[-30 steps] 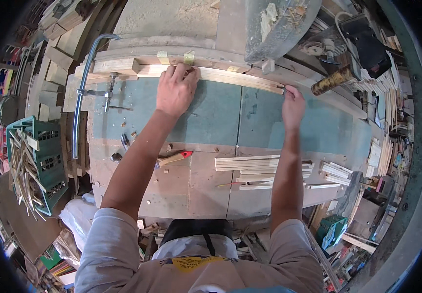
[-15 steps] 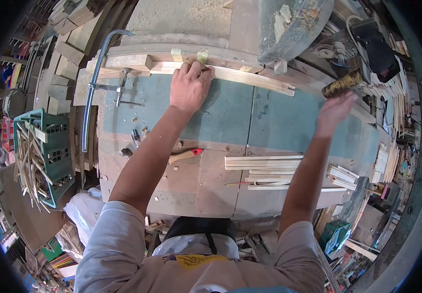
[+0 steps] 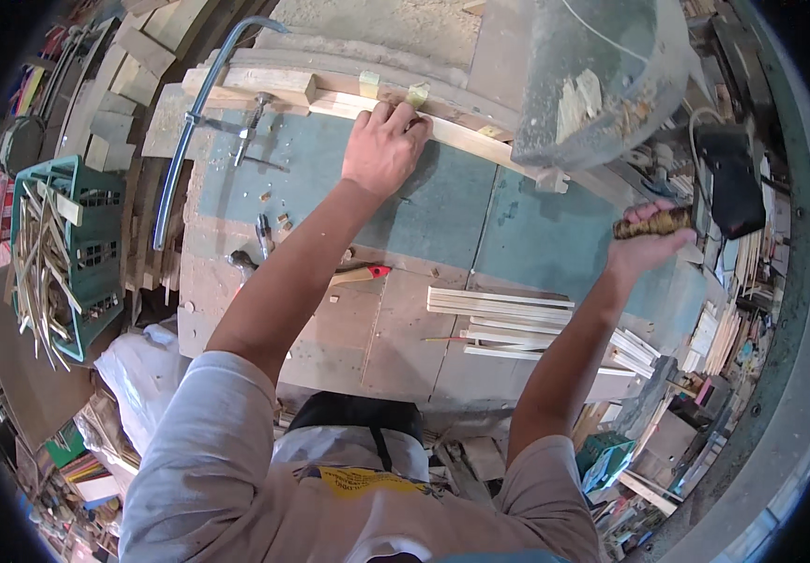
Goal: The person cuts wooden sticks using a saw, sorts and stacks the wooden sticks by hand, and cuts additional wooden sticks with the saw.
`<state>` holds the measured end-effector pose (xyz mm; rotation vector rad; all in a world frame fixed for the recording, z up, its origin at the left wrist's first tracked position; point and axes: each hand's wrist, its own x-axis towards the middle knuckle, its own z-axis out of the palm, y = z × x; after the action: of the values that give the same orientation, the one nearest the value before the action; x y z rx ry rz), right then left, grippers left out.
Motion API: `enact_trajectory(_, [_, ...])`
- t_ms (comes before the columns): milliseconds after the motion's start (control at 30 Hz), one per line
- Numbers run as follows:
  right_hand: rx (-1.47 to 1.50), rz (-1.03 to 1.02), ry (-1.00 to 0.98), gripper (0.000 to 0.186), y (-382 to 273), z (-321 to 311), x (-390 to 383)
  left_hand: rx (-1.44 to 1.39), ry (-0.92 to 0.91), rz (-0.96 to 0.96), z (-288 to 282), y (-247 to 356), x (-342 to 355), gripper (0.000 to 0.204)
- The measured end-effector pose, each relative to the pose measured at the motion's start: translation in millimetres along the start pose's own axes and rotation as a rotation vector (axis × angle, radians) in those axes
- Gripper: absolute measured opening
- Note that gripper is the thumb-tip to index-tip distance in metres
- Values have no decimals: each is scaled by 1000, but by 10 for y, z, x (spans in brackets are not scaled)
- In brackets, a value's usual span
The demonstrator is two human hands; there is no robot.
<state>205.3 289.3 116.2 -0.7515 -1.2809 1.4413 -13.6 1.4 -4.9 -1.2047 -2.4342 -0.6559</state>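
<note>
My left hand [image 3: 388,145] presses a long pale wooden strip [image 3: 472,139] against the wooden fence [image 3: 255,87] at the back of the bench, fingers bent over it. Two small yellowish pieces stand on the fence just beyond those fingers. At the right, my right hand [image 3: 649,246] is wrapped around a worn yellow-brown handle [image 3: 651,223] joined to a machine. A grey, see-through rounded guard [image 3: 602,103] of that machine, with wood chips on it, hangs over the strip's right end and hides it.
A steel bar clamp [image 3: 180,159] grips the bench's left side. Several cut strips [image 3: 499,319] lie at the front right, and a red-tipped wooden-handled tool [image 3: 367,274] near the middle. A green crate [image 3: 95,253] of offcuts stands left. A black machine part [image 3: 736,183] is beyond the handle.
My right hand has closed around the handle. Handle and guard have come nearer, so the guard now covers the strip's right end. My left hand stays on the strip; the view has shifted slightly.
</note>
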Motion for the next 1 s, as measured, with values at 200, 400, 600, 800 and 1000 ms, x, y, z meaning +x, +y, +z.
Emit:
enact_trajectory(200, [87,33,55,79,-86,-322,-366,29,-4,4,10,-17,-4,14])
enact_trajectory(400, [16,25,49,82,-203,-529,-776,53,-7,23,-9,-32,-20,18])
enact_trajectory(600, [50,-2,94,81,-235,-871,-993,60,-12,42,2,-5,-2,19])
enact_trajectory(800, [5,-57,71,78,-273,-922,-1181,76,-18,30,11,-28,-17,18])
enact_trajectory(1000, [48,55,213,82,-263,-656,-964,72,-18,33,-28,-6,10,15])
